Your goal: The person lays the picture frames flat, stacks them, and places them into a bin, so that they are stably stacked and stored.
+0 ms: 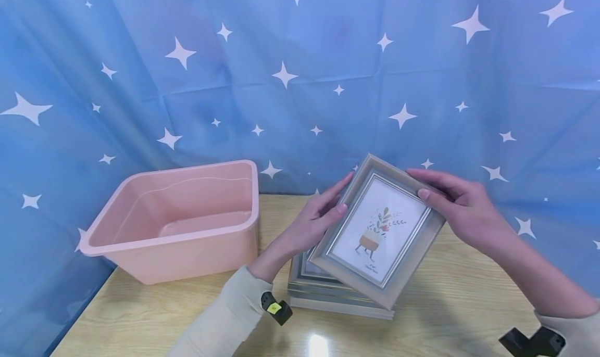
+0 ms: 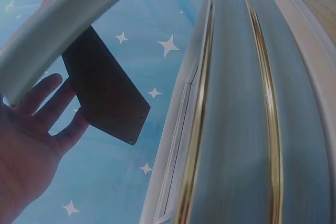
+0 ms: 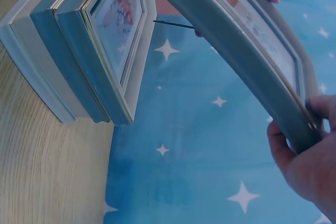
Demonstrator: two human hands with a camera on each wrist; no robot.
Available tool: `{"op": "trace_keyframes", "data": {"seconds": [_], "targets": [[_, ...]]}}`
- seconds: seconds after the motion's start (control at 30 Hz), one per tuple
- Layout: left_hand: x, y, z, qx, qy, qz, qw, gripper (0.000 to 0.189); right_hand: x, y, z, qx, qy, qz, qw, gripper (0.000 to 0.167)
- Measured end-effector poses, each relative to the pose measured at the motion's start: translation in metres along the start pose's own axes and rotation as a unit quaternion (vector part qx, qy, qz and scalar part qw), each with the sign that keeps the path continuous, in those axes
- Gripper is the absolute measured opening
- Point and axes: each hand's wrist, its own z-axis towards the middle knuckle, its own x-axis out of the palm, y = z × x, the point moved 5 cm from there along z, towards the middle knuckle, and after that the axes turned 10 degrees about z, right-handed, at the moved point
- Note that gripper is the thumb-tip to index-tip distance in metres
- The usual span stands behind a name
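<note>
Both hands hold a grey picture frame [image 1: 375, 227], tilted, its print of a plant in a footed pot facing up. On its left edge is my left hand [image 1: 316, 221], thumb at the front and fingers behind. My right hand [image 1: 471, 211] pinches the upper right edge between thumb and fingers. The left wrist view shows the frame's dark back stand [image 2: 107, 87] sticking out behind it. Just below the held frame lies a stack of picture frames [image 1: 328, 292], blue-grey with gold lines above paler ones; the held frame partly covers it.
Left of the stack stands a pink plastic bin [image 1: 187, 258], its open top showing a bare bottom. Everything rests on a light wooden table [image 1: 473, 294]. A blue curtain [image 1: 328, 50] with white stars hangs behind the table.
</note>
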Motion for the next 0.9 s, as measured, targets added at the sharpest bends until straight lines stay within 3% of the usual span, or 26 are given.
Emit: {"op": "trace_keyframes", "data": {"seconds": [0.4,0.77,0.9], "targets": [[0.002,0.003,-0.004,-0.041,0.009,-0.031,0.9986,0.061,0.001,-0.003,0.0,0.005,-0.002,0.002,1.0,0.042],[0.001,0.005,-0.008,-0.072,0.005,0.001,0.9974,0.058,0.0,-0.007,0.0,0.013,-0.007,-0.002,0.9999,0.042],[0.001,0.006,-0.01,-0.072,0.003,0.011,0.9974,0.057,-0.003,-0.011,0.0,0.011,-0.029,0.015,0.9994,0.041]]}}
